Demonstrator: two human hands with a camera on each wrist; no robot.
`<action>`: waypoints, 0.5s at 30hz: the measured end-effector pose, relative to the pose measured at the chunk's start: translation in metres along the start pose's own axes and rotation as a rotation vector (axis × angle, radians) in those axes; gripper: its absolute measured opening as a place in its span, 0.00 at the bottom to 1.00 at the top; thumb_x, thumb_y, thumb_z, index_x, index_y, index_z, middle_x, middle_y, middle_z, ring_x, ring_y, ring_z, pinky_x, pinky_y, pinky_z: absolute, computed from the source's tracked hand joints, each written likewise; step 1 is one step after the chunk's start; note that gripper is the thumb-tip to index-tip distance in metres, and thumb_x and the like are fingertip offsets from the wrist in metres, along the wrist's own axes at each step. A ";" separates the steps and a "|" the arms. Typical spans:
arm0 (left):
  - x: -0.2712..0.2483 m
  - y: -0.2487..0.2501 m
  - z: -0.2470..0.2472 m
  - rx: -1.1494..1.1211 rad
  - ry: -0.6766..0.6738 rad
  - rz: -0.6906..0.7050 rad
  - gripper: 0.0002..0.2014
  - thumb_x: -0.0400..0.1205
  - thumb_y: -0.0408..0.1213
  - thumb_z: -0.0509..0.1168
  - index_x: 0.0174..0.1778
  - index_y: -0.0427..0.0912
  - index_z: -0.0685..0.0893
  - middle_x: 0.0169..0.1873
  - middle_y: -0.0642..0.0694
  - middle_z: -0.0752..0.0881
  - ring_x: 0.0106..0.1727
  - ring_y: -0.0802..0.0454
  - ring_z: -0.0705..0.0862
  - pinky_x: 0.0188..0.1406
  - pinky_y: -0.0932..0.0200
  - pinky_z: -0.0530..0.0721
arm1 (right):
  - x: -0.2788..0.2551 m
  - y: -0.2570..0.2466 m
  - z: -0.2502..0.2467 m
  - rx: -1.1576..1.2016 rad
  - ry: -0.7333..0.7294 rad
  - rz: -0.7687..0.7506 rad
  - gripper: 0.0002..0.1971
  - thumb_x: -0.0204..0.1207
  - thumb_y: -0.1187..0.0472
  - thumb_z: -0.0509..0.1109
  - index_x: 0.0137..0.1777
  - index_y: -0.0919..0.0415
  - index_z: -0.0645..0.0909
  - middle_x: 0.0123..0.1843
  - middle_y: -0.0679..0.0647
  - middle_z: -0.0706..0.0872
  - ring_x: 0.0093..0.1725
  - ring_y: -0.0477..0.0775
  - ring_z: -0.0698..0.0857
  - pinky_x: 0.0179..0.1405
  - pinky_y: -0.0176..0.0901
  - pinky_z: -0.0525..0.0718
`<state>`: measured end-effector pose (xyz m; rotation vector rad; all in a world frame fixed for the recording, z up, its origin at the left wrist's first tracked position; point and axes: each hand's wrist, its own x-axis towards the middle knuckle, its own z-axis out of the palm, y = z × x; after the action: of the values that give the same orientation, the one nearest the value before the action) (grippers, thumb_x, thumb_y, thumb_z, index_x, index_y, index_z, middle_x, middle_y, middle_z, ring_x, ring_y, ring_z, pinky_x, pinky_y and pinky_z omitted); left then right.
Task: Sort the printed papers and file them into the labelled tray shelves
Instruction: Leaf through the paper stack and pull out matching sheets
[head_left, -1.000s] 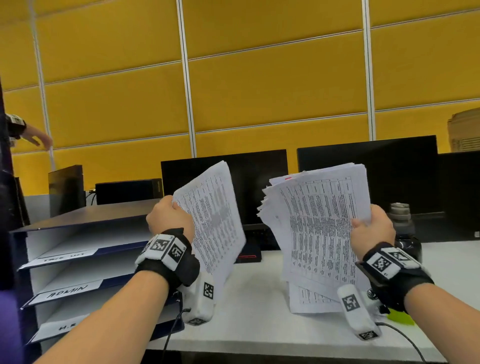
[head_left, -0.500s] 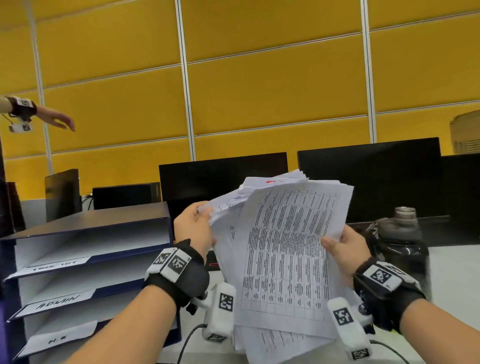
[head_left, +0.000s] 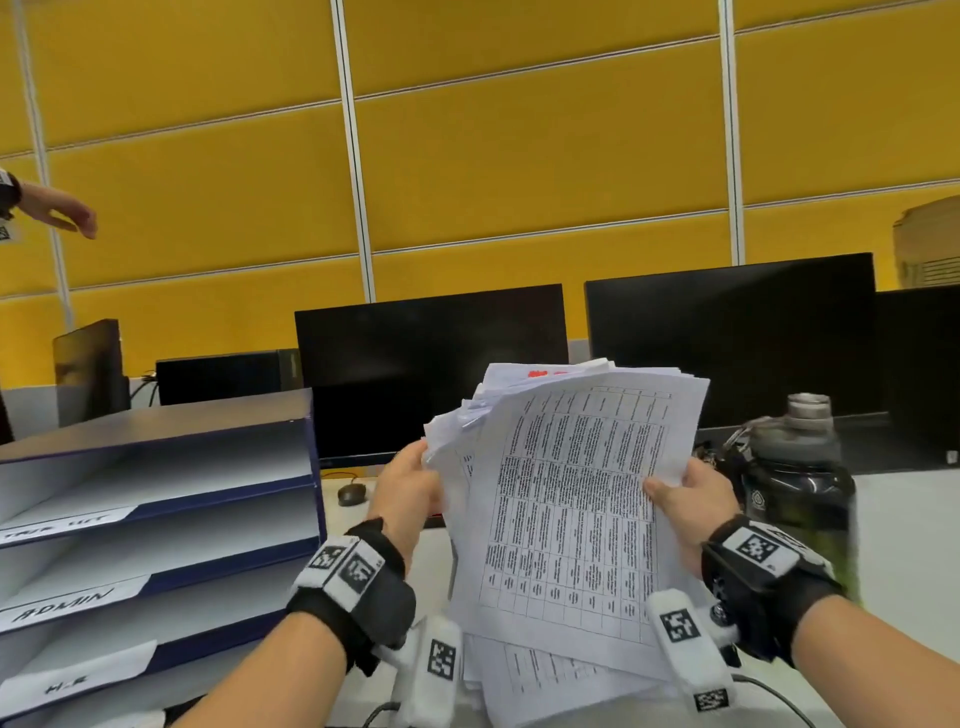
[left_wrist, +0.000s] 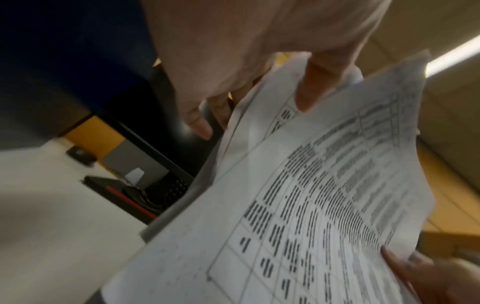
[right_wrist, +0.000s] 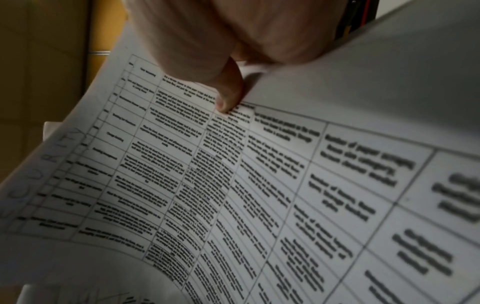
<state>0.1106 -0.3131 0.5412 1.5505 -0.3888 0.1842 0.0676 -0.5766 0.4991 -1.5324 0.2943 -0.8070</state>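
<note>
Stack of printed papers (head_left: 566, 499) is being held upright over the bench (head_left: 904, 499), long axis near vertical, top edge leaning slightly right, printed table facing the wearer. Sheets are fanned and uneven at the upper left; more sheets are hanging below the front page. Left edge is being pinched by the left hand (head_left: 410, 488), thumb on the front, fingers (left_wrist: 200, 123) curled behind. Right edge is being gripped by the right hand (head_left: 691, 501), thumb pressed on the printed face. Handwritten letters are being seen along one page margin in the right wrist view. Tray shelves (head_left: 156, 519) are standing left of the stack, apart from it, labels on the front lips, one reading ADMIN. Dark water bottle (head_left: 795, 467) is sitting just right of the right hand. Two dark monitors (head_left: 431, 364) are standing behind the stack. A mouse (head_left: 351, 493) is lying between trays and papers.
</note>
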 end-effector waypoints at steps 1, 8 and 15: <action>-0.002 -0.003 0.003 0.085 -0.063 0.035 0.15 0.80 0.24 0.63 0.57 0.46 0.79 0.52 0.42 0.85 0.57 0.42 0.84 0.49 0.49 0.87 | 0.000 0.001 0.000 0.005 0.008 -0.003 0.16 0.75 0.75 0.67 0.62 0.65 0.80 0.61 0.60 0.85 0.57 0.60 0.84 0.65 0.62 0.79; 0.007 0.008 0.007 0.012 0.173 0.178 0.14 0.76 0.40 0.73 0.56 0.49 0.80 0.50 0.47 0.87 0.50 0.48 0.87 0.45 0.49 0.87 | -0.008 -0.018 0.004 0.072 -0.016 -0.098 0.17 0.77 0.74 0.66 0.64 0.61 0.79 0.60 0.54 0.85 0.59 0.55 0.84 0.65 0.59 0.79; -0.003 0.033 0.025 0.024 0.258 0.384 0.10 0.81 0.38 0.66 0.56 0.53 0.76 0.50 0.48 0.86 0.53 0.49 0.86 0.51 0.46 0.87 | -0.017 -0.049 0.009 0.029 0.034 -0.290 0.17 0.79 0.68 0.66 0.66 0.56 0.75 0.57 0.44 0.81 0.60 0.49 0.80 0.63 0.54 0.79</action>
<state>0.0932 -0.3373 0.5700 1.4417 -0.4770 0.6820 0.0469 -0.5517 0.5408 -1.5555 0.0853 -1.0606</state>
